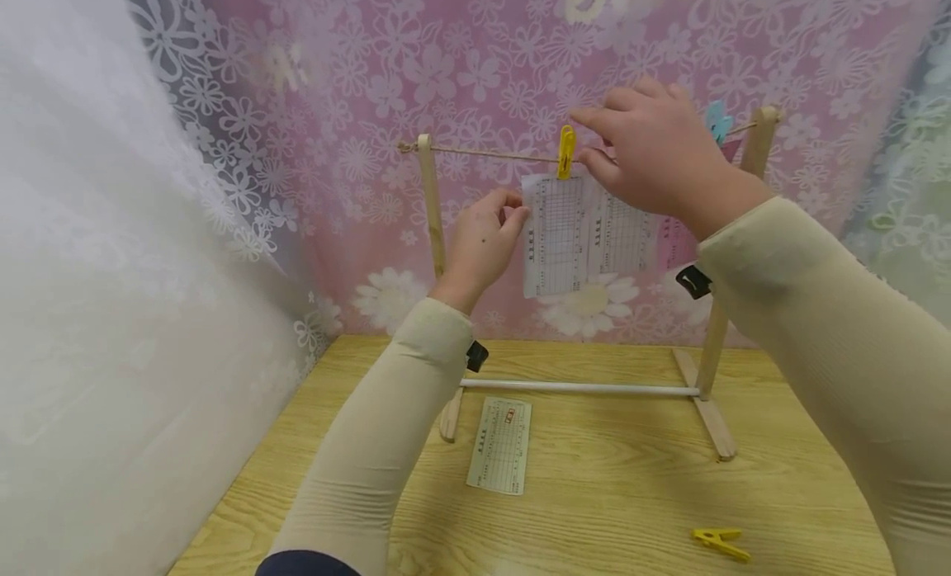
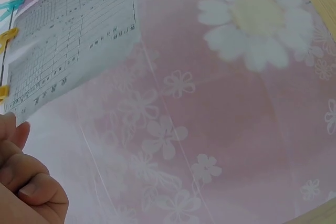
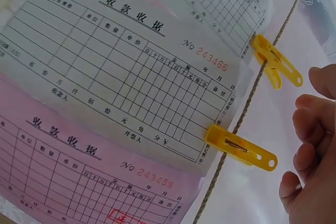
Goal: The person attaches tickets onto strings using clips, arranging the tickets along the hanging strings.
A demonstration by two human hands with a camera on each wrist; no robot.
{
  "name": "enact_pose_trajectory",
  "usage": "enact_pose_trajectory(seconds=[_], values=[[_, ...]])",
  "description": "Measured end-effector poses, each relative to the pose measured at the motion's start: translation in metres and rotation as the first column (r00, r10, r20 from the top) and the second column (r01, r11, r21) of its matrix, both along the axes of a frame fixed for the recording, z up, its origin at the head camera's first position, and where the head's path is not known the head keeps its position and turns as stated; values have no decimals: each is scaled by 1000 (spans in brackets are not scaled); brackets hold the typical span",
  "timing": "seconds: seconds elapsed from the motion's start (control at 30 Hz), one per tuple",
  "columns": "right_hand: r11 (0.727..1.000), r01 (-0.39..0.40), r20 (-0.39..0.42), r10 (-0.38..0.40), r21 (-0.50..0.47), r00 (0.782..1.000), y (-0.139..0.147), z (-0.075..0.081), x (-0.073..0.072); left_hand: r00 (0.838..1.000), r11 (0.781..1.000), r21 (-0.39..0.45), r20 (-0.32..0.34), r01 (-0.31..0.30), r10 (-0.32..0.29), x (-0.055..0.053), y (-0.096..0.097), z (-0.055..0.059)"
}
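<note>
Two white printed receipt slips hang side by side from a rope. My left hand pinches the outer edge of the leftmost slip between thumb and fingertips. A yellow clothespin grips that slip's top on the rope. Another yellow clothespin clips the neighbouring white slip; in the head view my right hand hides it. Right beside the clothespins is my right hand, fingers loosely bent and apart from them, with nothing held. A pink slip hangs further along.
A wooden post and a second post carry the rope, joined below by a white rod. A blue clothespin sits near the right post. On the table lie a yellowish slip and a loose yellow clothespin.
</note>
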State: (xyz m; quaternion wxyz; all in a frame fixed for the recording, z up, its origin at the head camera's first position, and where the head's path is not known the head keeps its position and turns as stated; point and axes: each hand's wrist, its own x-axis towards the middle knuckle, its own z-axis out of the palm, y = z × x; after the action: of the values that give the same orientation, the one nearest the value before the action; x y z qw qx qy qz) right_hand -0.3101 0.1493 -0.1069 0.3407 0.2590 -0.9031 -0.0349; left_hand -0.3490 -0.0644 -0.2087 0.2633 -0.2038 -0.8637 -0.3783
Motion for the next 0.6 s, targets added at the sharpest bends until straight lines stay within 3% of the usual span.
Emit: enact_pose_trajectory(seconds=[0.27, 0.6], values=[[990, -93, -76, 86, -102, 993, 12, -18, 5, 1000, 999, -35, 8, -13, 14, 0, -8, -4], [979, -152, -107, 138, -138, 985, 27, -34, 11, 999, 997, -60, 1, 44, -44, 5, -19, -11]])
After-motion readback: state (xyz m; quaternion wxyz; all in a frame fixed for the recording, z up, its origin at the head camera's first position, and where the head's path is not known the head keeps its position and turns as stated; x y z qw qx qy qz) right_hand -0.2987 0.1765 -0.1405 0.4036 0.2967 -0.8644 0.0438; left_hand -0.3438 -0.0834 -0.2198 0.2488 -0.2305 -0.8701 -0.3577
